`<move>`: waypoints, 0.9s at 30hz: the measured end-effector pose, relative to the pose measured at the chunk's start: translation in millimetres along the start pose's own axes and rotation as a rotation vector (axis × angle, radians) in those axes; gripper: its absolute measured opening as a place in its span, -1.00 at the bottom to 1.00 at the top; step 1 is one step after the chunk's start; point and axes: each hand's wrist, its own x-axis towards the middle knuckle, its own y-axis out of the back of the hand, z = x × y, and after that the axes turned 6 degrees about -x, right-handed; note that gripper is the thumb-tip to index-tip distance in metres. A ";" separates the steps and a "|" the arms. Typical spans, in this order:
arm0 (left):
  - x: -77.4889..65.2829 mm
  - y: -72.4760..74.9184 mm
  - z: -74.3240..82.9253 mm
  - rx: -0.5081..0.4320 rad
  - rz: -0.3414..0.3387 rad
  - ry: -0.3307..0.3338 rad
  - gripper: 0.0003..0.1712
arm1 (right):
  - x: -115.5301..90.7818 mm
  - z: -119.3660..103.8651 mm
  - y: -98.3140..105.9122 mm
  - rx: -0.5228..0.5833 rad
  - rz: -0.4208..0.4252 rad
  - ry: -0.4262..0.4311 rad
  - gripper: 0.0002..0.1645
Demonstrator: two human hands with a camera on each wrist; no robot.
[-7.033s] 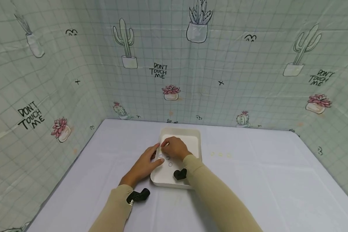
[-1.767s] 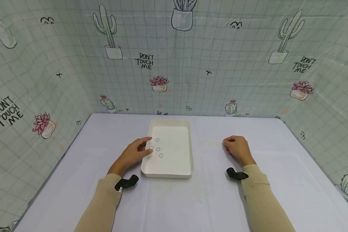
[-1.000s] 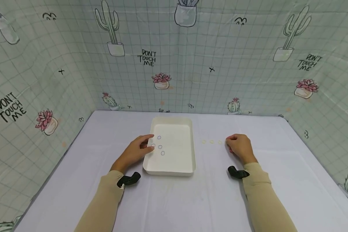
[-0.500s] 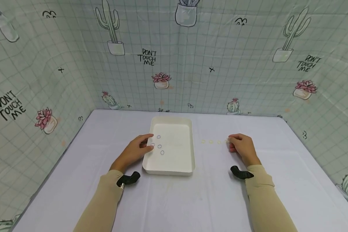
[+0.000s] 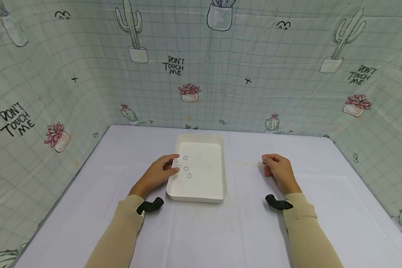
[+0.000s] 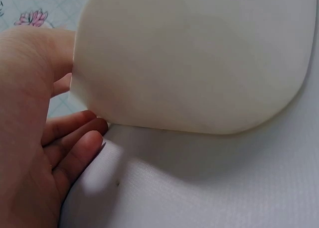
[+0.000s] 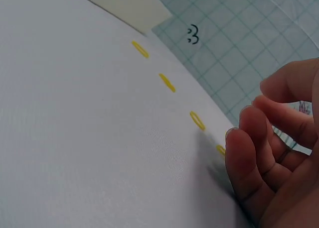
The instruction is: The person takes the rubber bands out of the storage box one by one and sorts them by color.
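Yellow rings (image 7: 167,82) lie L of R fingers (image 7: 241,153), grip unclear; L fingers (image 6: 79,153) hold tray (image 5: 206,178).

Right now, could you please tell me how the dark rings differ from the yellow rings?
The dark rings look bluish, whereas the yellow rings are bright yellow. The dark rings sit loosely clustered inside the white tray; the yellow rings lie in a row on the table. Both are small, thin loops.
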 end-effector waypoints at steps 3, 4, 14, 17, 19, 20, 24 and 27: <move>1.4 -4.5 -1.4 0.004 0.005 -0.001 -0.37 | -1.8 -2.2 -3.9 0.019 -0.006 0.007 -0.47; 1.3 -6.3 -1.5 0.009 0.001 -0.001 -0.37 | -2.1 -3.0 -5.2 0.023 -0.004 0.007 -0.48; 3.0 -3.8 1.4 0.055 0.045 -0.038 -0.37 | -2.4 -22.0 -31.6 0.002 -0.054 0.141 -0.53; 2.7 -3.9 1.3 0.067 0.026 -0.037 -0.32 | -3.7 -25.2 -37.7 -0.017 -0.074 0.146 -0.55; 1.2 -4.4 1.2 0.077 0.021 -0.024 -0.32 | -4.6 -26.2 -42.6 -0.037 -0.099 0.142 -0.55; 0.6 -4.7 1.1 0.078 0.024 -0.019 -0.32 | -5.0 -27.3 -45.5 -0.040 -0.113 0.142 -0.54; -1.3 -4.9 2.9 0.073 0.040 -0.010 -0.33 | -6.0 -39.5 -58.3 -0.007 -0.169 0.158 -0.52; -1.4 -4.3 2.9 0.070 0.042 -0.010 -0.33 | -6.4 -56.0 -68.2 0.025 -0.233 0.160 -0.51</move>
